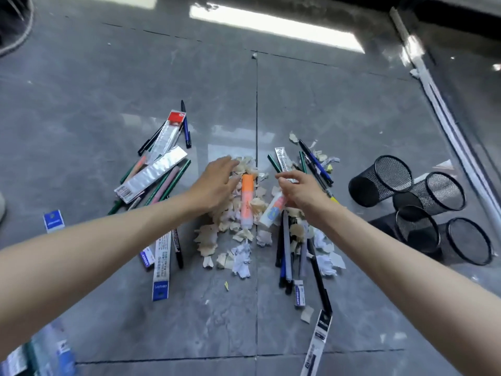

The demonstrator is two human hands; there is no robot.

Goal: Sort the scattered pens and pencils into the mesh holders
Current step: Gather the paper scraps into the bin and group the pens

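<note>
Pens and pencils lie scattered on a grey tiled floor. One bunch of green pencils lies at the left, dark pens lie lower right, and blue pens lie upper right. An orange highlighter lies in the middle among paper scraps. My left hand reaches over the scraps with fingers spread, just left of the highlighter, holding nothing. My right hand hovers over a white tube, fingers loosely bent; whether it holds anything is hidden. Several black mesh holders lie tipped over at the right.
Torn paper scraps cover the middle of the floor. Packaged refills and rulers lie at the left, a blue-labelled pack and a small eraser lower down. A white rail runs along the right edge.
</note>
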